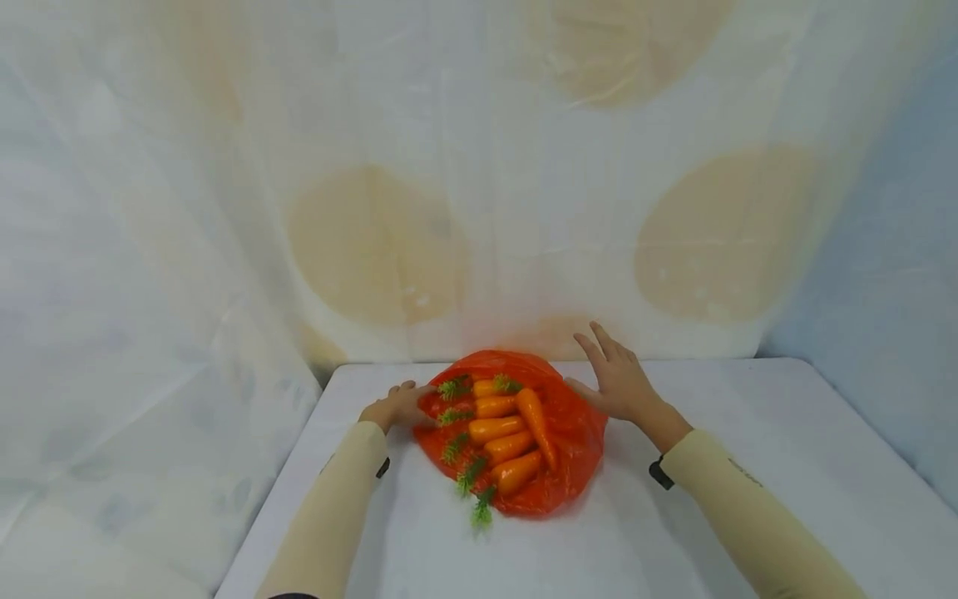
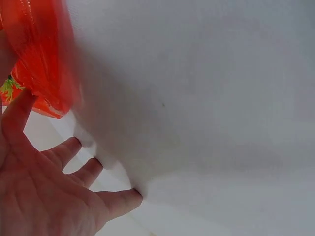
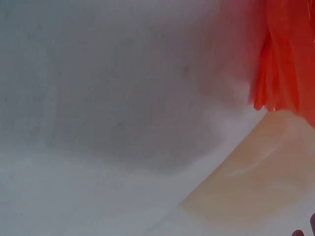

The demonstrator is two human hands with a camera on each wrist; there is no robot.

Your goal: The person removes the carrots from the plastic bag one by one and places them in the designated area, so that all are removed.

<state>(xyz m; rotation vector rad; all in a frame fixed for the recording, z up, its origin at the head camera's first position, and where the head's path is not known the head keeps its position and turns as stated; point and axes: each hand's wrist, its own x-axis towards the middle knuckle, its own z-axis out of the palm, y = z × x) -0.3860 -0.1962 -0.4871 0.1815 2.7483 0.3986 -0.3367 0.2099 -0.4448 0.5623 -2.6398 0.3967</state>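
Note:
Several orange carrots (image 1: 496, 429) with green leafy tops (image 1: 454, 416) lie on an opened red plastic bag (image 1: 580, 441). Most lie side by side with their tops to the left, and one slants across their right ends. At the bag's left edge is my left hand (image 1: 400, 406); its spread fingers show in the left wrist view, one fingertip (image 2: 29, 96) right at the red plastic. My right hand (image 1: 621, 387) is raised beside the bag's upper right edge, fingers spread, holding nothing. Only its fingertips (image 3: 298, 233) enter the right wrist view, below the bag (image 3: 290, 64).
The bag lies on a white table (image 1: 674, 532), near its far edge. Behind the table hangs a pale curtain (image 1: 539, 208) with large tan circles. More sheeting (image 1: 135, 333) hangs on the left, and a bluish sheet (image 1: 883, 274) on the right.

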